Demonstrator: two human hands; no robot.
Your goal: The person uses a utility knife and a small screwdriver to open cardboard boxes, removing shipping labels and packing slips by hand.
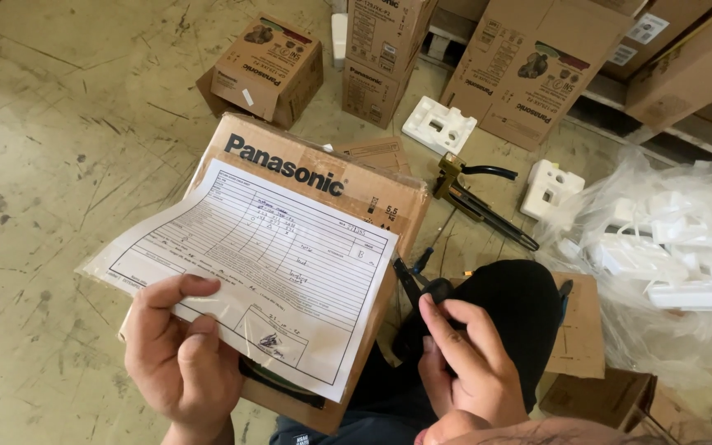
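Seen from the head camera, the left hand [181,356] sits near and left, thumb and fingers pinched on the lower edge of a white printed paper form in a clear plastic sleeve [253,272], which it holds flat over the top of a brown cardboard box [372,194] resting against the person's lap. The right hand [465,363], near and just right of centre, is curled around a small black handheld object [436,290]; what that object is cannot be told, as the fingers cover most of it. Below it shows the person's knee in black trousers [512,305]. On the scuffed pale concrete floor [59,165], beyond the box, lies a black-and-brass strapping tool with long handles [475,194]. Two white foam packing blocks [439,125] lie near it, one far and one to its right. At the right sits a clear plastic bag filled with white foam pieces [669,239]. Further closed brown cartons [267,66] stand at the far side, near a stack along the far right.
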